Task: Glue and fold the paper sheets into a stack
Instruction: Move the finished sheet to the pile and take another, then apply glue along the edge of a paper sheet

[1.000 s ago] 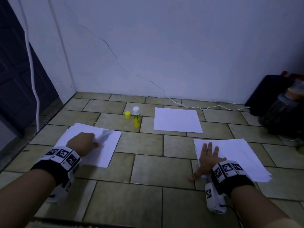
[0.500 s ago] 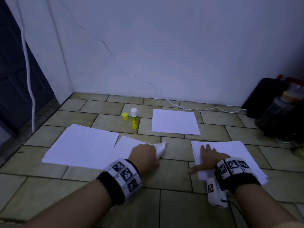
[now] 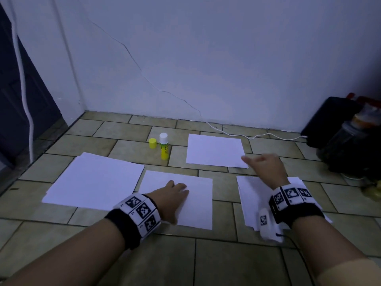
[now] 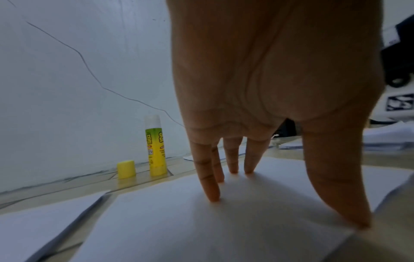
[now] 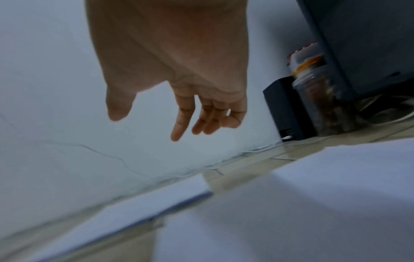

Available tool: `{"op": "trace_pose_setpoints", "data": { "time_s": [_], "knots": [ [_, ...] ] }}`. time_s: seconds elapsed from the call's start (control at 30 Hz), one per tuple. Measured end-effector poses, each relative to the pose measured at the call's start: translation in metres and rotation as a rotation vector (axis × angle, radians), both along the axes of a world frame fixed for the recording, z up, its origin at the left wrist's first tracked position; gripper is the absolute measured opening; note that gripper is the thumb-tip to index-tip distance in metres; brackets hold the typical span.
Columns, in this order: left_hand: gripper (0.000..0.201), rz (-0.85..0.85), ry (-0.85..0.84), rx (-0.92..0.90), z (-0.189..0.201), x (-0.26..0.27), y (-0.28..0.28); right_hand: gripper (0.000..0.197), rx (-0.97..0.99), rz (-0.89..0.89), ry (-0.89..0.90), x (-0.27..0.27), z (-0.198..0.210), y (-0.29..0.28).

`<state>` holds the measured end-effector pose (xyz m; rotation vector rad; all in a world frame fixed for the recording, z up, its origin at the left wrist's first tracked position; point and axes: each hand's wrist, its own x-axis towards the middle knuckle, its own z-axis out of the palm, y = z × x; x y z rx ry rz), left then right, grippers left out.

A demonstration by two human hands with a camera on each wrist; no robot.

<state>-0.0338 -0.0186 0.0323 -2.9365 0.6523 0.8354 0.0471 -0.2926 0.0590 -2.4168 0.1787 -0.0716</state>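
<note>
A single white sheet (image 3: pixel 198 205) lies flat on the tiled floor in the middle; my left hand (image 3: pixel 173 195) presses on it with straight fingers (image 4: pixel 209 191). A stack of white sheets (image 3: pixel 92 180) lies to its left, and another stack (image 3: pixel 250 195) lies at the right under my right wrist. My right hand (image 3: pixel 263 164) hovers in the air with loose fingers (image 5: pixel 179 127), holding nothing, by the near right corner of a far sheet (image 3: pixel 214 149). A yellow glue stick (image 3: pixel 164 148) stands uncapped with its yellow cap (image 3: pixel 152 143) beside it.
A white cable (image 3: pixel 247 136) runs along the wall base to a black box (image 3: pixel 327 120) at the right. A jar (image 3: pixel 346 141) and dark clutter stand beside the box. A dark door (image 3: pixel 24 79) is at the left.
My left hand carried one sheet from the left stack to the middle of the floor and laid it flat. My right hand lifted off the right stack and moved forward.
</note>
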Motion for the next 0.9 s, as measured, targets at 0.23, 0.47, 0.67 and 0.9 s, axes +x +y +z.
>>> {"op": "trace_pose_setpoints", "data": {
  "time_s": [0.23,0.47,0.67,0.9],
  "knots": [
    [0.093,0.042,0.034,0.007,-0.007,0.001,0.005,0.025,0.074,0.400,-0.004,0.034,0.009,0.106],
    [0.095,-0.002,0.088,0.040,-0.017,0.005,0.013,0.066,-0.167,0.612,0.205,0.077,-0.002,0.197],
    [0.092,-0.011,0.114,0.067,-0.016,0.005,0.011,0.033,-0.307,0.636,0.177,0.087,-0.009,0.218],
    [0.092,-0.023,0.122,0.057,-0.018,0.005,0.015,0.027,0.042,0.659,0.242,0.067,0.001,0.189]
  ]
}}
